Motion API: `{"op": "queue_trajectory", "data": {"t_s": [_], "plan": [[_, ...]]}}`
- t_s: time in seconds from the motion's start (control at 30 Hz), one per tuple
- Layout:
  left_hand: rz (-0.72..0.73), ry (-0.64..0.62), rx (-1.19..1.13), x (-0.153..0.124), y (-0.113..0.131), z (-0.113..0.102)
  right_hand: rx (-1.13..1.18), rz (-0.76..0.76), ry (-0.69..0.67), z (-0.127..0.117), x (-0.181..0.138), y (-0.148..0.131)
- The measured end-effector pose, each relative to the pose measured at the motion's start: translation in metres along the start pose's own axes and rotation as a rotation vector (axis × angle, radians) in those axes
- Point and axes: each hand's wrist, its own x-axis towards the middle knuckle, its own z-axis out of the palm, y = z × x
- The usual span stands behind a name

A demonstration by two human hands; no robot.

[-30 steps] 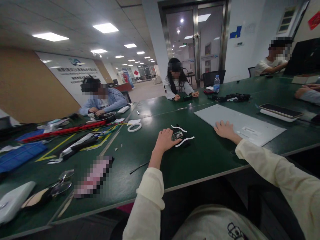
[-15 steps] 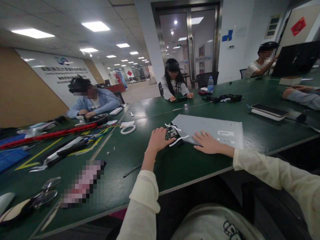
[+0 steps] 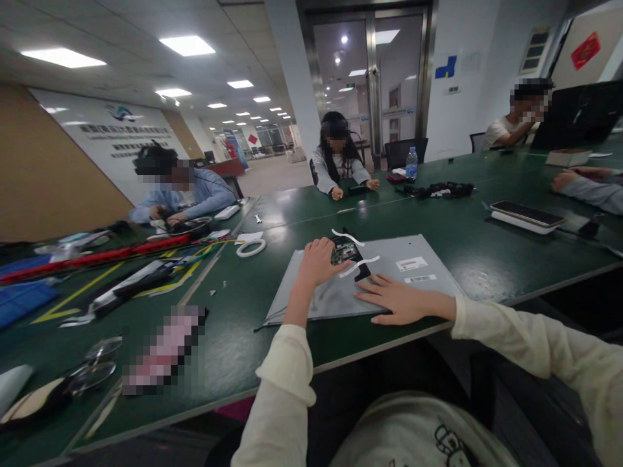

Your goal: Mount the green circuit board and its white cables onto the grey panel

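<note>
A flat grey panel (image 3: 389,252) with white labels lies on the green table in front of me. Over its left half is a small circuit board (image 3: 346,250) with black parts around it and white tape strips (image 3: 359,265) sticking out. My left hand (image 3: 318,261) curls over the board's left side, thumb along the near edge and fingers on the far edge. Part of the board is hidden under that hand. My right hand (image 3: 396,298) lies flat on the panel, fingers spread, its fingertips close to the black piece below the board.
Left of the panel are a white tape roll (image 3: 251,248), a small wrench (image 3: 258,219), a pixelated pink object (image 3: 165,350) and glasses (image 3: 97,366). A phone (image 3: 528,213) rests on a white box at right. Several people sit around the table; a water bottle (image 3: 411,163) stands far back.
The grey panel has shifted left and turned, and now extends beneath the circuit board and my left hand. My right hand has moved slightly left and nearer to me. The left hand still holds the board.
</note>
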Motion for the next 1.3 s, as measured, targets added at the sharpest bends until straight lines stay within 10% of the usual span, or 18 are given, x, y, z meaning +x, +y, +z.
{"op": "queue_trajectory", "data": {"t_s": [0.33,0.5,0.73,1.3], "plan": [[-0.022,-0.054,-0.041,-0.006,0.006,0.008,-0.041,-0.252,0.263,-0.006,-0.011,-0.012],[-0.022,-0.095,-0.075,-0.007,0.013,0.019,-0.128,0.117,0.618,-0.03,-0.027,0.027],[0.003,-0.112,-0.11,-0.006,0.018,0.03,-0.263,0.785,0.335,-0.01,-0.03,0.118],[-0.005,-0.176,-0.085,-0.007,0.019,0.039,-0.342,0.521,0.225,0.005,-0.01,0.145]]}}
